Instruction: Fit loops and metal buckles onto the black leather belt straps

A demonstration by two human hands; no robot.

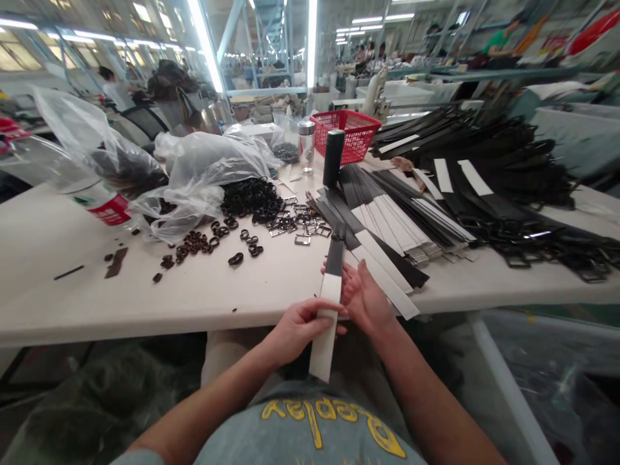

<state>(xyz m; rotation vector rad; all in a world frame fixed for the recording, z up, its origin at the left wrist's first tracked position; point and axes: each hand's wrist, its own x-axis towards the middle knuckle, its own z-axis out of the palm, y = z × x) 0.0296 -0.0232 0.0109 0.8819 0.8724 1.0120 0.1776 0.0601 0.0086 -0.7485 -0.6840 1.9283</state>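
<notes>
In front of my body I hold a belt strap [332, 287], black at its far part and white along the near part. My left hand [298, 329] is closed around the white part, thumb on top. My right hand [371, 300] cups the strap from the right, with its fingers partly hidden behind it and its thumb sticking up. Just beyond my hands lie metal buckles [303, 239] in a loose heap. To the right of the strap, black-and-white strips [387, 226] are fanned out on the table [194, 303].
Dark loops [252, 197] and small brown pieces [196, 244] lie left of centre, beside plastic bags [208, 155] and a bottle [104, 203]. A dark cylinder [333, 158], a glass jar [307, 148] and a red basket [356, 132] stand behind. Buckled belts [527, 232] pile up at right.
</notes>
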